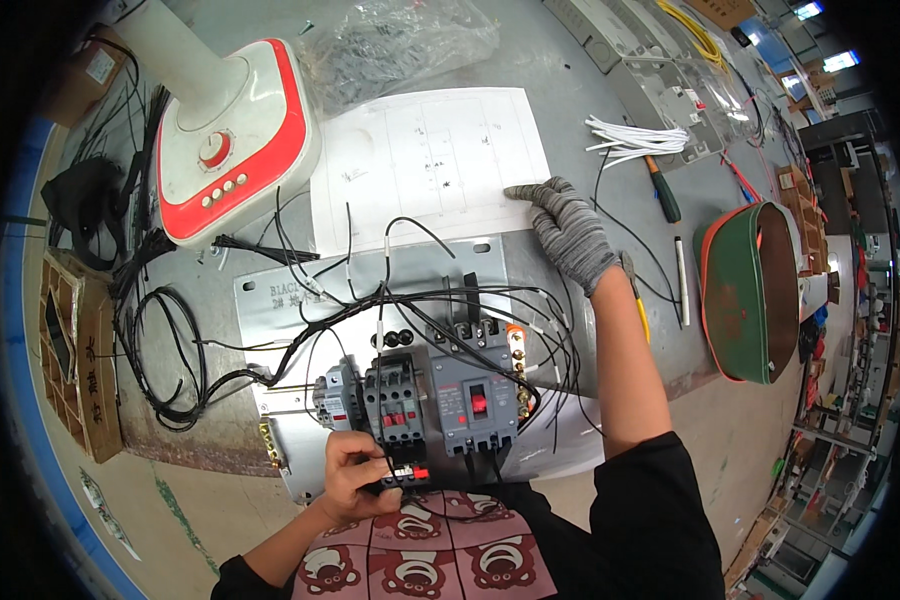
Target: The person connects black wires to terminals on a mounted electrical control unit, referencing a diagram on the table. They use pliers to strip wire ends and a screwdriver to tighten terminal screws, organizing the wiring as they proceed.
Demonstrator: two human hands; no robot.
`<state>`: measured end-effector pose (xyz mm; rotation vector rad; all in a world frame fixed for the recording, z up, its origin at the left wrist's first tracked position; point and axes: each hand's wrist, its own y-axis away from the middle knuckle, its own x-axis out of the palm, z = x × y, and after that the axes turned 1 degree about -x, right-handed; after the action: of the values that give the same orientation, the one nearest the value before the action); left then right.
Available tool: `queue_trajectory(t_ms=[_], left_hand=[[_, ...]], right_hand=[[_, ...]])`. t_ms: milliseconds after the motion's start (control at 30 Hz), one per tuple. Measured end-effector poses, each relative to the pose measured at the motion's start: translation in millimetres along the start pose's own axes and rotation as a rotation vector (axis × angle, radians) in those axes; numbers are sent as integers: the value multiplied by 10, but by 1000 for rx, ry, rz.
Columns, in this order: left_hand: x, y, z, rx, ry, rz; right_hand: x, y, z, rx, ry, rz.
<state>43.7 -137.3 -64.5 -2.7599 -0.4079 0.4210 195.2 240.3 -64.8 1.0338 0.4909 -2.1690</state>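
My bare left hand (353, 478) is closed in a pinch on a thin black wire (450, 517), beside a small relay block (407, 473) with red and white parts. My right hand (570, 232), in a grey striped knit glove, rests with its fingers stretched out at the right edge of a printed wiring diagram (380, 150). Between my arms lies a metal mounting plate (270, 292). It carries a contactor (394, 400), a small grey module (338, 395) and a circuit breaker (473, 400) with a red switch. Bundled black wires (315, 325) cross the plate, several ends sticking up.
A white and red fan base (240, 150) stands at the left, near coiled black cable (160, 390) and a wooden box (75, 365). Rightward lie pliers (638, 305), a screwdriver (662, 190), a white marker (682, 280), white cable ties (635, 140) and a green bin (752, 295).
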Motion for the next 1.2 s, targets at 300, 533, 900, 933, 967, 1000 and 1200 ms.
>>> queue_trajectory(t_ms=[300, 533, 900, 933, 967, 1000, 1200], left_hand=[[-5, -20, -21, 5, -35, 10], [-20, -38, -23, 18, -25, 20], [-14, -29, -17, 25, -69, 19], [-20, -21, -15, 19, -75, 25], [-25, -18, -15, 16, -83, 30], [-27, -16, -18, 12, -79, 33], [-37, -35, -31, 0, -52, 41]], right_hand=[[-67, -54, 81, 75, 15, 95], [-61, -27, 47, 62, -43, 97], [-74, -9, 2, 40, -114, 86], [-75, -12, 2, 50, -122, 94], [-79, -21, 9, 58, -130, 102], [-88, -24, 17, 54, -119, 108], [-56, -11, -59, 17, -112, 106]])
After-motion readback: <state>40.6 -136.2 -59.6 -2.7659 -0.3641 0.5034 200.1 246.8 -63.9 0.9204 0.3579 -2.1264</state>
